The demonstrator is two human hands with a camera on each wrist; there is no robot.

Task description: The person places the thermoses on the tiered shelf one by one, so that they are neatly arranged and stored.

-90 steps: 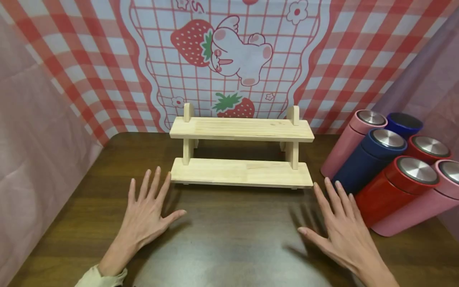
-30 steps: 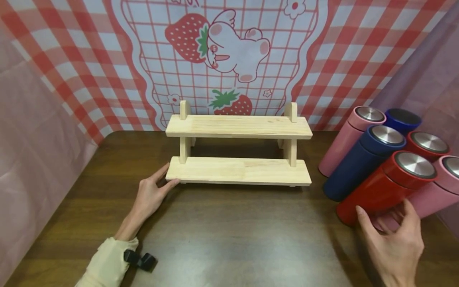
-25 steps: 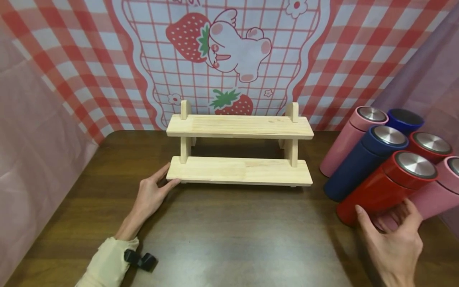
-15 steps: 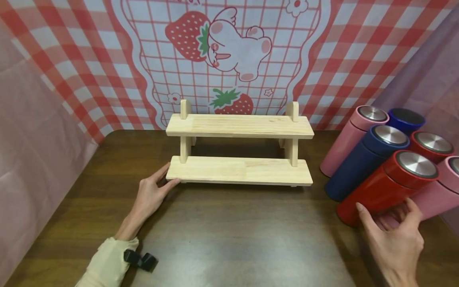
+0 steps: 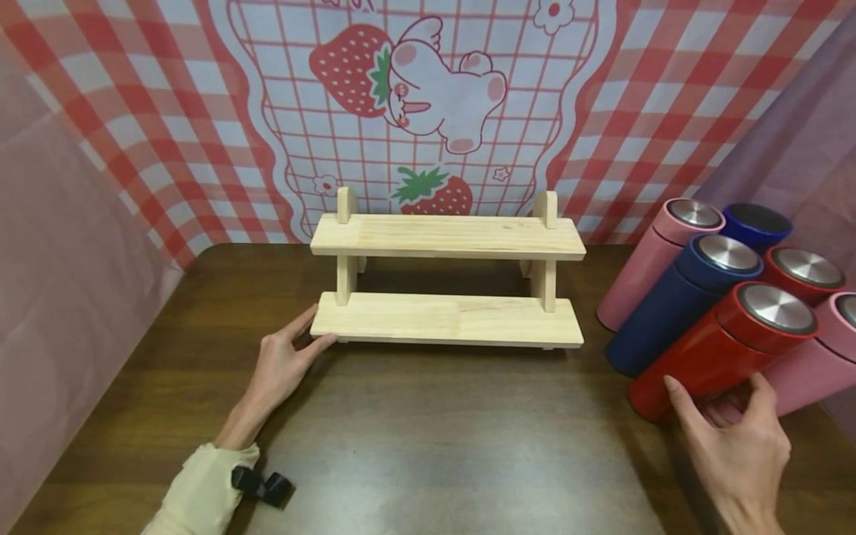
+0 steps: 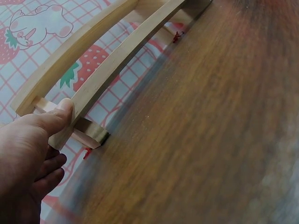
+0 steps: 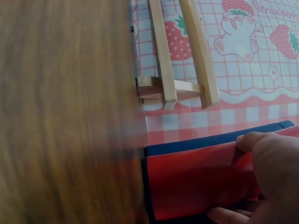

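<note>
A two-tier wooden shelf (image 5: 441,318) stands at the middle back of the table. My left hand (image 5: 281,364) pinches the left end of its lower board; in the left wrist view the thumb (image 6: 64,108) lies against the board's front edge, with fingers curled beneath. On the right, my right hand (image 5: 742,438) grips the lower part of a red thermos (image 5: 718,349) with a steel-topped lid. The thumb is on its left side and the fingers go round its right, partly hidden. That thermos stands upright among others, touching or close to a dark blue thermos (image 7: 201,141).
Behind the red thermos are a pink thermos (image 5: 642,267), a bright blue one (image 5: 756,223) and a second red one (image 5: 805,271). Another pink thermos (image 5: 812,371) stands to its right. A strawberry-print cloth (image 5: 441,82) hangs behind the brown wooden table (image 5: 435,431).
From lying spread on the table, my left hand has moved to the shelf's left end and taken hold of it. My right hand has moved right and gripped the red thermos.
</note>
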